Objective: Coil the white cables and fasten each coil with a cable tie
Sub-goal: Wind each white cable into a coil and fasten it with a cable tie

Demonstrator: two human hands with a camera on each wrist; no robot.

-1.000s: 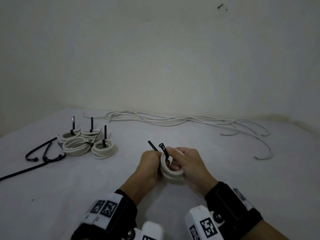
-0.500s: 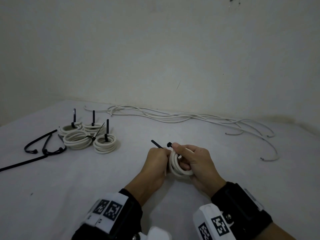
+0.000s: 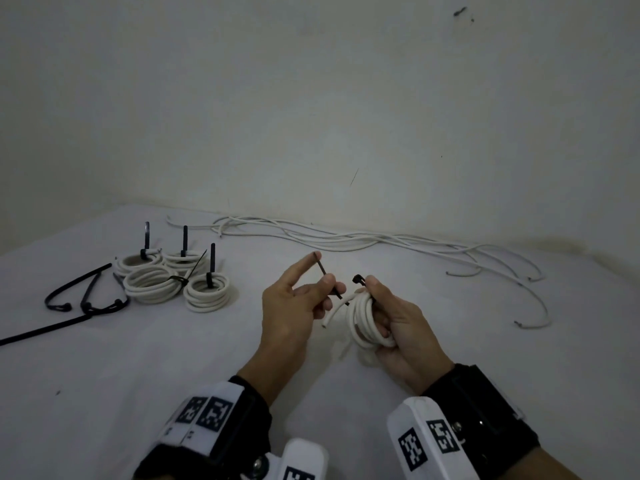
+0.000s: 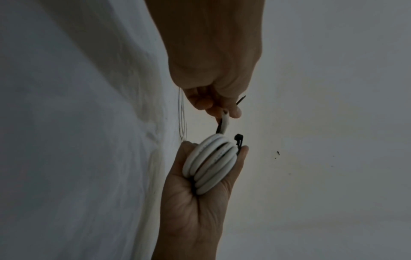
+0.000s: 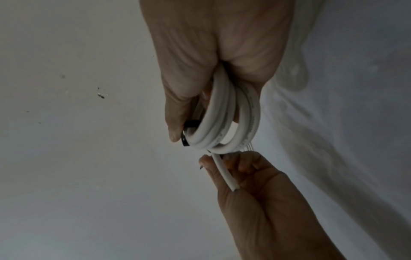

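A small white cable coil (image 3: 363, 317) stands upright in my right hand (image 3: 377, 299), whose fingers curl through and round it. A black cable tie (image 3: 323, 270) runs through the coil. Its head (image 3: 358, 279) pokes up beside my right thumb. My left hand (image 3: 327, 289) pinches the tie's tail just left of the coil, with the index finger held straight. The coil's loose end (image 3: 332, 315) sticks out toward the left hand. In the left wrist view the coil (image 4: 211, 163) and tie head (image 4: 239, 139) show clearly. The right wrist view shows the coil (image 5: 227, 123) and the loose end (image 5: 224, 174).
Several tied coils (image 3: 173, 278) with upright black tie tails sit at the left on the white sheet (image 3: 138, 375). Spare black ties (image 3: 86, 299) lie further left. Loose white cables (image 3: 346, 237) trail along the foot of the wall to the right.
My hands have drawn apart. The left hand has pulled the tie's tail out leftward and straightened its index finger. The coil's loose end now hangs free.
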